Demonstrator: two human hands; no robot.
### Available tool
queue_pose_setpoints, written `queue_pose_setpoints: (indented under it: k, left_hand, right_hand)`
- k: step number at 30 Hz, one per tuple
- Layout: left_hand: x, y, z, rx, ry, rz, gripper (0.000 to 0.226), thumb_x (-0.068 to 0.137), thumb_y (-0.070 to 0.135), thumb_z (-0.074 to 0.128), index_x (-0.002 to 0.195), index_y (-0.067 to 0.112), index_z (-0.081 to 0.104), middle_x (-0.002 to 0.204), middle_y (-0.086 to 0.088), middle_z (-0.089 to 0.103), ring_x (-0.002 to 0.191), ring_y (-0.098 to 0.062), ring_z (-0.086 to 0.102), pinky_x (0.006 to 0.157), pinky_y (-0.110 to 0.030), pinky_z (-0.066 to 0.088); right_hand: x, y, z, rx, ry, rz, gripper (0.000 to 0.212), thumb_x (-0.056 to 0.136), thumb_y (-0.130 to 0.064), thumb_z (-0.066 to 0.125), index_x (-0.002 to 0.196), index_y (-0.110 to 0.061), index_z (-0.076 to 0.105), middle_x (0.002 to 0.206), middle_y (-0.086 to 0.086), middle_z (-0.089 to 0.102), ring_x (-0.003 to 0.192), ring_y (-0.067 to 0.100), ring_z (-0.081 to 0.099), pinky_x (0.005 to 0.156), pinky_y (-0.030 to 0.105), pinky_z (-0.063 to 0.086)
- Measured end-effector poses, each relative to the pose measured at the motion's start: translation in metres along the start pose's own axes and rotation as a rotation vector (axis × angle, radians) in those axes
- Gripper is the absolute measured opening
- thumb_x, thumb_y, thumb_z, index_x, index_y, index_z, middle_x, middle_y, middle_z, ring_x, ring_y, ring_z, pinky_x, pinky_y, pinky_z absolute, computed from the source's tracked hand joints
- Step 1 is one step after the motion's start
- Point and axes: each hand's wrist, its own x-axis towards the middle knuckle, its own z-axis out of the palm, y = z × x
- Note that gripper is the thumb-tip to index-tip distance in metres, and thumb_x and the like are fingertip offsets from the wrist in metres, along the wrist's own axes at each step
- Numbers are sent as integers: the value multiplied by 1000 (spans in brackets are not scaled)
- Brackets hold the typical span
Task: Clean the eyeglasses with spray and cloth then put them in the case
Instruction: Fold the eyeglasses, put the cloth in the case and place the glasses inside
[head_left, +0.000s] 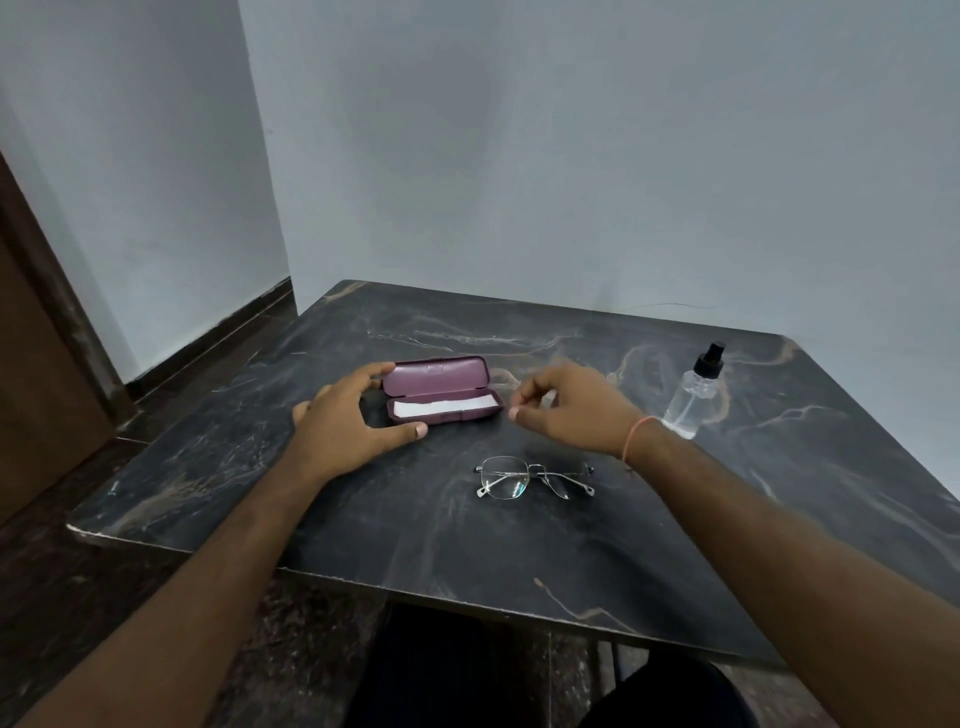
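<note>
marble table (363, 519): left hand (345, 421) grips open case (441, 387), right hand (571, 410) loosely curled, empty

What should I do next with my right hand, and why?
Probably pinch the white cloth out of the open maroon eyeglass case with your right hand: it hovers empty beside the case, your left hand holds the case's end, and the eyeglasses lie untouched on the table.

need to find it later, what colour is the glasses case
Maroon; the case shows best in head view.
</note>
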Motion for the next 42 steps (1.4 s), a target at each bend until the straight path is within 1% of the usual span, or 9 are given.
queue_pose_setpoints:
  k: [6, 10, 15, 20, 24, 30, 34, 38, 42]
  left_hand:
    - [-3, 1, -1, -16, 17, 55, 90, 71, 79, 84, 149, 49, 50, 151, 13, 60, 135, -17, 60, 115, -58, 40]
    - [-6, -1, -4, -150, -14, 88, 91, 66, 75, 89, 145, 48, 55, 146, 15, 58, 130, -11, 62, 114, -54, 51]
    - [-6, -1, -3, -285, -45, 120, 85, 74, 35, 100, 148, 36, 58, 148, 12, 56, 124, -5, 65, 106, -29, 52]
    - [-5, 0, -3, -397, -103, 122, 86, 77, 15, 99, 151, 32, 58, 150, 12, 52, 118, -7, 73, 110, -35, 59]
    - [-5, 0, -2, -444, -116, 127, 92, 75, 10, 99, 153, 34, 56, 148, 11, 55, 108, -9, 79, 102, -31, 62]
    - [-11, 9, 4, -465, -199, 179, 93, 77, 7, 98, 154, 37, 55, 139, 0, 65, 91, -19, 80, 88, -24, 62]
    - [-11, 24, 15, -524, -317, 192, 91, 78, 6, 97, 153, 36, 55, 117, -3, 71, 85, -11, 78, 80, -19, 58]
    - [-7, 40, 37, -546, -369, 214, 88, 79, 12, 98, 149, 42, 56, 95, -19, 78, 83, -16, 73, 87, -32, 57]
    - [-4, 44, 43, -531, -359, 228, 89, 78, 13, 98, 151, 40, 54, 92, -13, 80, 84, -10, 74, 91, -30, 56]
  right_hand:
    - [-38, 5, -20, -115, -274, -45, 13, 89, -47, 81, 91, -34, 82, 92, -15, 79, 70, -11, 64, 66, 9, 42]
    - [-39, 10, -18, -109, -257, -60, 8, 87, -44, 84, 92, -38, 82, 94, -15, 78, 78, -7, 65, 72, 15, 43]
    - [-36, 6, -17, -170, -265, -108, 4, 89, -38, 82, 91, -36, 82, 99, -18, 74, 79, -13, 62, 71, 15, 41]
    - [-36, 4, -17, -152, -269, -104, 2, 92, -37, 79, 91, -35, 80, 91, -18, 80, 74, 3, 73, 78, 30, 60]
    - [-39, 2, -21, -113, -210, -121, 4, 94, -33, 77, 91, -32, 79, 84, -21, 78, 73, 3, 73, 85, 38, 62]
    - [-36, 0, -35, -84, -70, -141, 6, 93, -37, 79, 89, -32, 79, 80, -16, 78, 73, 6, 74, 78, 32, 60]
    - [-33, -1, -42, -109, -18, -139, 6, 93, -37, 79, 89, -32, 80, 82, -18, 77, 76, 2, 72, 73, 24, 55]
    - [-38, -2, -51, -80, -67, -115, 4, 93, -30, 81, 89, -29, 80, 76, -18, 77, 71, -3, 72, 74, 18, 56]
    - [-45, 0, -63, -29, -83, -114, 4, 93, -28, 81, 89, -27, 81, 82, -14, 80, 75, -1, 74, 79, 19, 58]
